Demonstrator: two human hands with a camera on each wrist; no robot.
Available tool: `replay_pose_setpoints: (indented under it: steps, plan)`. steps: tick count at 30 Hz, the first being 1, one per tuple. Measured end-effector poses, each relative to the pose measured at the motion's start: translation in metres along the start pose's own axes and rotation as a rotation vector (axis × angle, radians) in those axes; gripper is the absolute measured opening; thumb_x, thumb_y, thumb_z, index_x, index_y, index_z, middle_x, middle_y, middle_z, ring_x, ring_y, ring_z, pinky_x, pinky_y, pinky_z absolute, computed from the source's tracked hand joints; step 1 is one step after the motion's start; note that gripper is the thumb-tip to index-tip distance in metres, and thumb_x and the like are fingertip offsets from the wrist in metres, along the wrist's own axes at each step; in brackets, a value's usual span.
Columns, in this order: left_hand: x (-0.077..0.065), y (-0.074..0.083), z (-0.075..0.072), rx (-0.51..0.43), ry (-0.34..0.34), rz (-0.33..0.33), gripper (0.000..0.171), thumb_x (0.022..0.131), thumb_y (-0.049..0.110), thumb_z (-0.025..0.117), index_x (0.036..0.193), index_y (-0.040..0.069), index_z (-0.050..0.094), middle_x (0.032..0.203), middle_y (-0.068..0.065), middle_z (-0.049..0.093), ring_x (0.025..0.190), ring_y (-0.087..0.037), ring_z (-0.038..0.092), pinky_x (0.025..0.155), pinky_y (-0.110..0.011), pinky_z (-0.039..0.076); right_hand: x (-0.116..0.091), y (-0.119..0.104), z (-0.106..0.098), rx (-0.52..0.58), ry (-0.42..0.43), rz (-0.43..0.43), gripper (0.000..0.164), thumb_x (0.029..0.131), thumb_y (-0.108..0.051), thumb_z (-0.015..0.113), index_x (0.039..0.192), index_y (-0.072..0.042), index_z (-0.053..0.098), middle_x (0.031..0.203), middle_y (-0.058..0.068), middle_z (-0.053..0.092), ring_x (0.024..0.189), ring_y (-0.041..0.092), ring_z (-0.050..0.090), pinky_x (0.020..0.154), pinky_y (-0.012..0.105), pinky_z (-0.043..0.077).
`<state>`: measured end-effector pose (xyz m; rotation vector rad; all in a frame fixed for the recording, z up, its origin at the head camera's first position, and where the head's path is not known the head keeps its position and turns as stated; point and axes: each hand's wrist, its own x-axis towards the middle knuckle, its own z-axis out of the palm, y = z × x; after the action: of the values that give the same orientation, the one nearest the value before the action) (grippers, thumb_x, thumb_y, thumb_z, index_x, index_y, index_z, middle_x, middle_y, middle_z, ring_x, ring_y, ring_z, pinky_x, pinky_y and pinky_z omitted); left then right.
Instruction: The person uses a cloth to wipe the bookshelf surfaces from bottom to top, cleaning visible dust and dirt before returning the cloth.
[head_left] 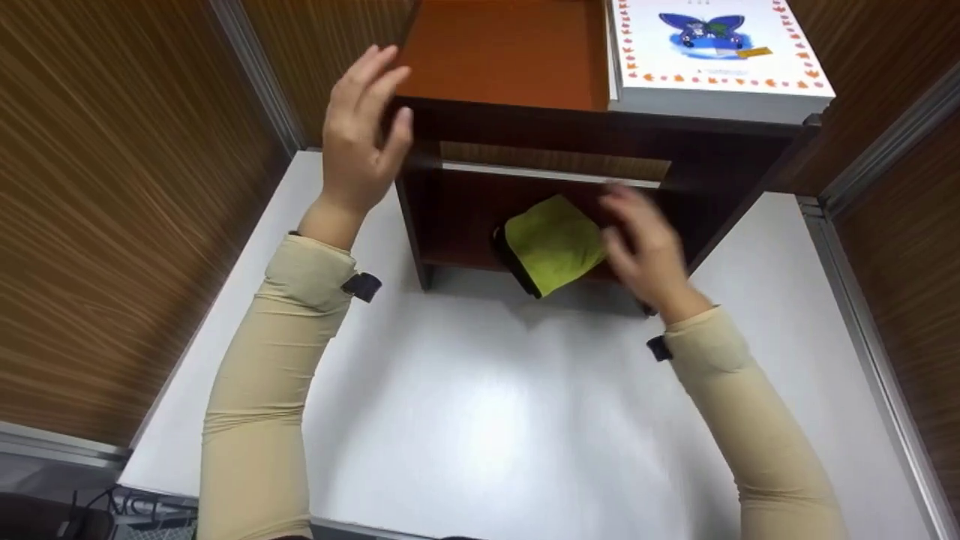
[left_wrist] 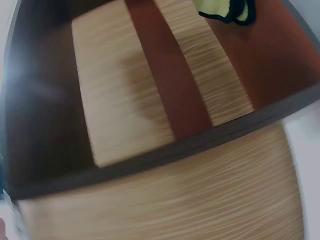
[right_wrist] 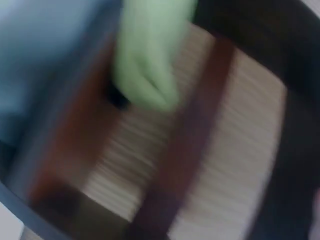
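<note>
A yellow-green cloth (head_left: 555,244) with black edging shows in front of the lower shelf board (head_left: 457,217) of a dark brown shelf unit. Whether it rests on the board or hangs free, I cannot tell. To its right is my right hand (head_left: 649,244), blurred, its fingers extended toward the cloth with no visible grip on it. In the right wrist view the cloth (right_wrist: 150,55) is smeared by motion. My left hand (head_left: 360,131) is raised by the unit's upper left corner, fingers fairly straight and holding nothing. The left wrist view catches the cloth's dark-edged corner (left_wrist: 217,7).
On the unit's reddish-brown top (head_left: 510,52), a thick white book (head_left: 720,45) with a butterfly cover lies at the right. The unit stands on a white table (head_left: 480,405). Wood-grained panels (head_left: 127,187) enclose the sides and back.
</note>
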<state>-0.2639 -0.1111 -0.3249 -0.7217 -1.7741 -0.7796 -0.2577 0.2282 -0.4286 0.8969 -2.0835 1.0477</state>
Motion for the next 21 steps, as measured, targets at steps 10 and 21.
replay_pose_setpoints:
  steps: [10, 21]
  plan:
    - [-0.004, -0.011, 0.009, -0.282, 0.093, -0.271, 0.025, 0.088, -0.005, 0.043, 0.1, -0.014, 0.062, 0.108, -0.024, 0.063, 0.116, -0.009, 0.051, 0.102, -0.034, 0.035, -0.016, 0.033, 0.055, -0.344, -0.86, 0.128, 0.064, 0.089, -0.038, 0.061, 0.143, -0.011, 0.038, 0.146, 0.015, 0.034, 0.135, 0.033, 0.026, 0.107, 0.055, 0.015]
    - [-0.002, -0.02, 0.03, -0.42, 0.304, -0.262, 0.024, 0.085, -0.003, 0.037, 0.087, -0.015, 0.058, 0.096, -0.027, 0.059, 0.114, -0.028, 0.052, 0.101, -0.041, 0.035, -0.015, 0.044, 0.082, -0.497, -0.783, 0.048, 0.068, 0.085, -0.058, 0.054, 0.132, -0.01, 0.053, 0.134, 0.019, 0.045, 0.121, 0.042, 0.041, 0.101, 0.051, 0.031]
